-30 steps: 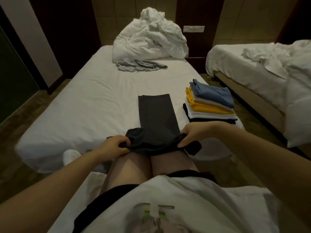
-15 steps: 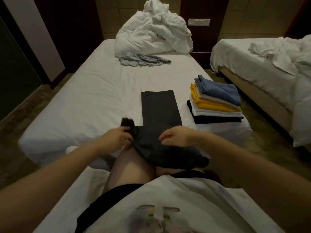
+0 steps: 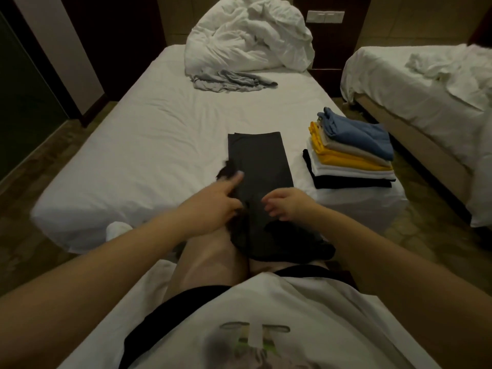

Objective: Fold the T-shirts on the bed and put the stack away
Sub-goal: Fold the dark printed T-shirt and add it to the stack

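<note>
A dark grey T-shirt (image 3: 259,166), folded into a long narrow strip, lies on the white bed (image 3: 149,155) with its near end hanging onto my legs. My left hand (image 3: 213,202) is at the strip's left edge. Its index finger points forward along a tuft of sleeve fabric while the other fingers curl on the cloth. My right hand (image 3: 288,203) hovers over the strip's middle, fingers loosely curled and holding nothing. A stack of folded T-shirts (image 3: 351,153), blue on top, then beige, yellow, white and black, sits at the bed's right corner.
A crumpled grey garment (image 3: 231,81) lies at the far end of the bed below a heap of white duvet (image 3: 247,35). A second bed (image 3: 415,86) stands to the right across a narrow aisle. Floor runs along the left side.
Both hands have moved forward from my lap onto the bed. The left hand carried the sleeve inward over the strip. The right hand has let go of the shirt's hem.
</note>
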